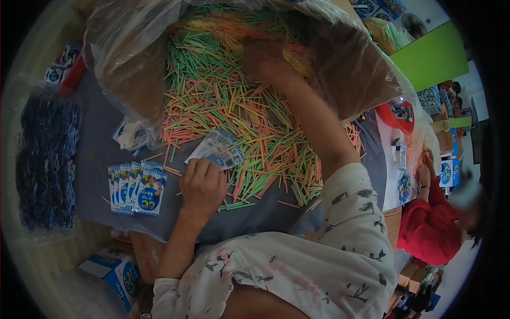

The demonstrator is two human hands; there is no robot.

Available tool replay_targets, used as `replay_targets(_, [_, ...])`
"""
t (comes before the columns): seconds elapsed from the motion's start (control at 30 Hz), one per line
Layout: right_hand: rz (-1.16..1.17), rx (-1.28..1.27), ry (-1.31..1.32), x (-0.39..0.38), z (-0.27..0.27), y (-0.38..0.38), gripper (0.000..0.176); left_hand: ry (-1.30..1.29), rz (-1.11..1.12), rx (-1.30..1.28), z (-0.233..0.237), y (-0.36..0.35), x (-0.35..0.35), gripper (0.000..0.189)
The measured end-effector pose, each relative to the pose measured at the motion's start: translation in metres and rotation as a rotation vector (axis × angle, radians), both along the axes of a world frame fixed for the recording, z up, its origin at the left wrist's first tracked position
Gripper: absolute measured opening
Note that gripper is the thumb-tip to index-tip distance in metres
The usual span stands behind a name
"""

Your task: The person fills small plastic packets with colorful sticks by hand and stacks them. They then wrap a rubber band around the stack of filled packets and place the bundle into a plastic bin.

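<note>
My left hand point(203, 183) holds the near edge of a small clear packet point(218, 149) between closed fingers, at the pile's front edge. My right hand point(263, 57) reaches far into the heap of coloured sticks point(212, 80), which spills from a plastic-lined carton point(348, 69) onto the grey cloth point(95, 143). Its fingers are dark and partly hidden among the sticks, so their hold is unclear. Left of my left hand lies a fanned stack of blue and white printed packets point(138, 189). Behind that stack is another packet point(129, 135) with something pale on it.
A bundle of dark blue packaging point(48, 159) lies at the far left. A blue printed box point(114, 274) stands below the table. On the right, a co-worker in red point(430, 223) works near a red basket point(396, 118). A green panel point(430, 57) stands at the upper right.
</note>
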State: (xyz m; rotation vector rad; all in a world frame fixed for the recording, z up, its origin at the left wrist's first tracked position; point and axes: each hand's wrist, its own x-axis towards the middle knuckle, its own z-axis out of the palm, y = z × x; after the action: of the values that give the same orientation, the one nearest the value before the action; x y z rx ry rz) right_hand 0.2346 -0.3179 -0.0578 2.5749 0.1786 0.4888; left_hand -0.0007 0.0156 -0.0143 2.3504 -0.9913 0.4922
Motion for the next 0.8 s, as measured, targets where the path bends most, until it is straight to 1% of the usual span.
replay_targets(0.03, [0.099,-0.328,-0.172,0.012,-0.024,-0.016,0.032,0.089,0.050,-0.004,0.011,-0.003,-0.001,0.016])
replay_targets(0.07, [0.101,-0.330,-0.172,-0.003,0.000,-0.002,0.032,0.177,0.099,-0.009,0.018,-0.004,-0.002,0.016])
replay_targets(0.1, [0.071,0.082,-0.041,-0.033,0.049,0.027,0.028,0.177,0.101,-0.011,0.020,-0.004,-0.001,0.016])
replay_targets(0.13, [0.039,0.493,0.090,-0.050,0.078,0.045,0.025,0.214,0.100,-0.002,0.022,-0.003,0.001,0.015])
replay_targets(0.2, [0.019,0.498,0.098,-0.053,0.083,0.045,0.025,0.245,0.102,0.006,0.026,0.000,0.009,0.014])
replay_targets(0.27, [-0.001,0.504,0.109,-0.060,0.084,0.044,0.025,0.429,0.035,-0.051,0.027,0.008,0.018,0.014])
replay_targets(0.3, [0.150,0.608,-0.081,-0.066,0.081,0.043,0.025,0.429,0.035,-0.051,0.025,0.013,0.021,0.014])
replay_targets(0.33, [0.300,0.705,-0.273,-0.073,0.079,0.041,0.025,0.586,0.017,-0.165,0.021,0.018,0.023,0.013])
replay_targets(0.37, [0.300,0.703,-0.274,-0.079,0.082,0.042,0.025,0.742,-0.001,-0.281,0.018,0.020,0.025,0.012])
replay_targets(0.4, [0.197,1.108,-0.119,-0.085,0.087,0.042,0.026,0.742,-0.003,-0.283,0.017,0.019,0.023,0.012])
replay_targets(0.43, [0.079,1.504,0.051,-0.092,0.090,0.044,0.027,0.561,-0.001,-0.258,0.016,0.015,0.018,0.010])
replay_targets(0.47, [0.077,1.502,0.051,-0.101,0.086,0.051,0.027,0.380,0.002,-0.232,0.015,0.011,0.013,0.008])
replay_targets(0.5, [0.182,1.645,0.006,-0.112,0.079,0.061,0.029,0.381,-0.001,-0.234,0.015,0.007,0.008,0.008])
replay_targets(0.53, [0.291,1.785,-0.041,-0.122,0.072,0.066,0.033,0.238,0.033,-0.134,0.015,0.001,0.002,0.007])
replay_targets(0.57, [0.290,1.780,-0.043,-0.128,0.059,0.066,0.033,0.094,0.067,-0.034,0.014,-0.002,-0.002,0.007])
replay_targets(0.63, [0.312,1.484,0.089,-0.138,0.034,0.063,0.034,0.057,0.084,-0.003,0.006,-0.003,0.000,0.008])
replay_targets(0.67, [0.310,1.482,0.087,-0.140,0.036,0.062,0.034,0.019,0.100,0.031,0.003,-0.003,0.002,0.011])
replay_targets(0.73, [0.451,1.107,0.068,-0.141,0.041,0.060,0.037,0.014,0.081,-0.009,0.002,0.004,0.009,0.012])
replay_targets(0.77, [0.452,1.107,0.068,-0.144,0.046,0.064,0.037,0.008,0.064,-0.045,0.002,0.007,0.011,0.013])
replay_targets(0.8, [0.478,1.191,-0.029,-0.149,0.053,0.070,0.035,0.007,0.062,-0.043,0.003,0.008,0.010,0.013])
